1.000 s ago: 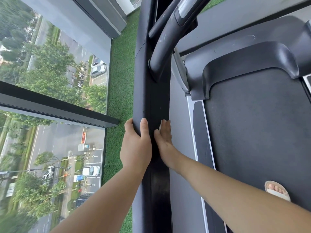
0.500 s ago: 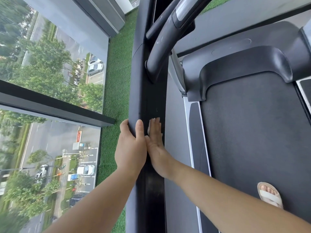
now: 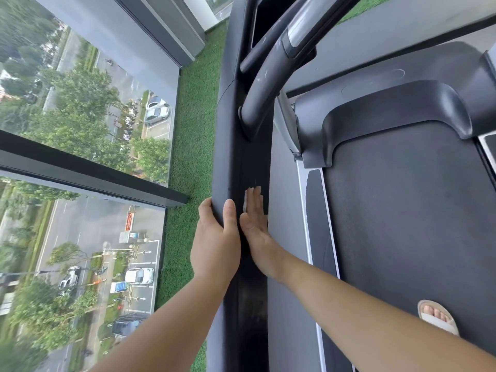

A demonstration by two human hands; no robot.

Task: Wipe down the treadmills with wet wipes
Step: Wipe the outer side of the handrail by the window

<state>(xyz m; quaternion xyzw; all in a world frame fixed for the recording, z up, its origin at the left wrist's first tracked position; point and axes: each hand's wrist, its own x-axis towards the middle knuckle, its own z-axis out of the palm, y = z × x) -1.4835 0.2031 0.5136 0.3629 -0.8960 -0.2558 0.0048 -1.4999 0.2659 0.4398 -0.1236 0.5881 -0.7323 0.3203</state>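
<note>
My right hand, fingers flat, had slid the wipe farther up the rail toward the handle, pressing it there. My left hand gripped the rail's outer edge alongside. I judged the stretch above still unwiped.

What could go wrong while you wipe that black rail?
The wet wipe is only pressed under the flat right hand, not pinched, so it might slip out. The left hand grips the black rail right beside it; the two could bump. A sandalled foot stands on the treadmill belt; a wet drip there could be slippery.
</note>
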